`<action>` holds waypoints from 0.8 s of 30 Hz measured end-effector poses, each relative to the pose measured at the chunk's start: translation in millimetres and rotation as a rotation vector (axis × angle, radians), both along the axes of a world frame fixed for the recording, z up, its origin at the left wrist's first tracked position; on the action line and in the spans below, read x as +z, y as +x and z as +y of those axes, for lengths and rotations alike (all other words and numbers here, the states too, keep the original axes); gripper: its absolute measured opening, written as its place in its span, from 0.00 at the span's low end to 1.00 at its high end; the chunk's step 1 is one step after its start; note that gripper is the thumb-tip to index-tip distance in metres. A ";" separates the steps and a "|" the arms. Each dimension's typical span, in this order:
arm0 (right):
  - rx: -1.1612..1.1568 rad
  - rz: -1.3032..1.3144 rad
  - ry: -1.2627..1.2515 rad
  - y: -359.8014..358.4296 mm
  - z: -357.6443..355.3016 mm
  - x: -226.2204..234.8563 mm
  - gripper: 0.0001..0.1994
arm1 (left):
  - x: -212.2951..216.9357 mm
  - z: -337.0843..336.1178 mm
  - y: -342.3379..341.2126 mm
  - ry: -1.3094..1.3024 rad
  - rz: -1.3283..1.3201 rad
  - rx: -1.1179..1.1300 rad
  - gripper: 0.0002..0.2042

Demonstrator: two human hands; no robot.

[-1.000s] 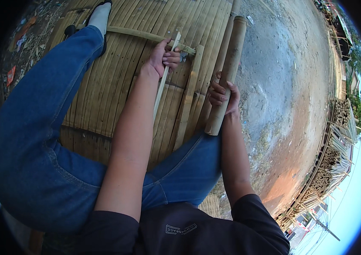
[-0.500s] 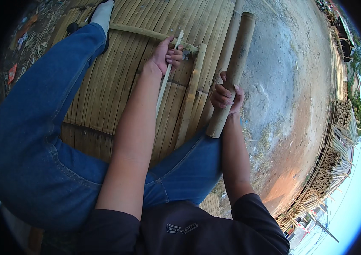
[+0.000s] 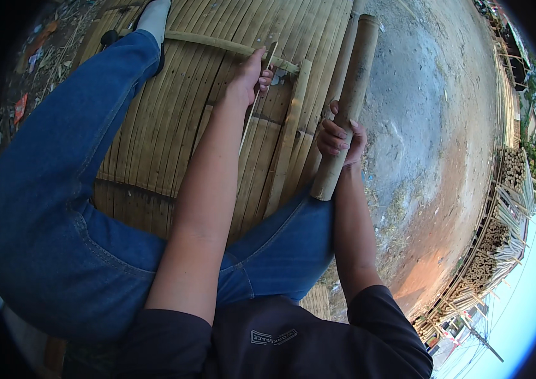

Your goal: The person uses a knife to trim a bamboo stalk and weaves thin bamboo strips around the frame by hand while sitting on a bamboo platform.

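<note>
My left hand (image 3: 254, 78) is closed around a thin bamboo strip (image 3: 246, 129). The strip slants over the bamboo-slat platform (image 3: 154, 120), its upper tip poking out past my fingers and its lower part running behind my forearm. In my right hand (image 3: 342, 140) is a thick, round length of bamboo (image 3: 357, 69), gripped below its middle. It leans up and to the right, with its lower end by my thigh. A flat bamboo crosspiece (image 3: 217, 43) passes just beyond my left hand and meets a lengthwise bamboo slat (image 3: 288, 136) between my hands.
My legs in blue jeans (image 3: 41, 183) spread over the platform, one foot at its far left. A bamboo pole (image 3: 344, 69) runs along the platform's right edge. Bare dirt ground (image 3: 426, 158) lies to the right, with stacked bamboo poles (image 3: 489, 246) farther off. Litter (image 3: 34, 60) lies at far left.
My left hand has moved slightly up and to the right, and the strip has turned so it looks narrower and darker. The thick bamboo in my right hand has shifted slightly upward.
</note>
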State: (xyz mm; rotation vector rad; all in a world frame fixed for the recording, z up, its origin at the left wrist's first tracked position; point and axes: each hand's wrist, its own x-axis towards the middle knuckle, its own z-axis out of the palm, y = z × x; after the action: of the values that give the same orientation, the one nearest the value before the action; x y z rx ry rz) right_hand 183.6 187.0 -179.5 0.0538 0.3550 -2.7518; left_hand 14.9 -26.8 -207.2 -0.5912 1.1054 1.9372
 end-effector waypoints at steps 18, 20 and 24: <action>-0.025 -0.068 0.029 1.8 6.2 -5.5 0.19 | -8.0 3.2 -6.0 -0.117 0.129 0.017 0.25; -0.023 -0.074 0.028 1.2 9.2 -6.3 0.19 | -7.6 3.6 -6.0 -0.102 0.124 0.011 0.25; -0.020 -0.069 0.021 0.9 9.0 -7.4 0.18 | -6.7 2.1 -3.2 -0.026 0.098 -0.005 0.23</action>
State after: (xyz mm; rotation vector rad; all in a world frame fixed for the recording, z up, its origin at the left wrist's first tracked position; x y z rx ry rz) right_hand 184.4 196.0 -186.9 0.1575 0.3666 -2.7577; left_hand 11.7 -24.7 -213.9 -0.5112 1.1939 1.9673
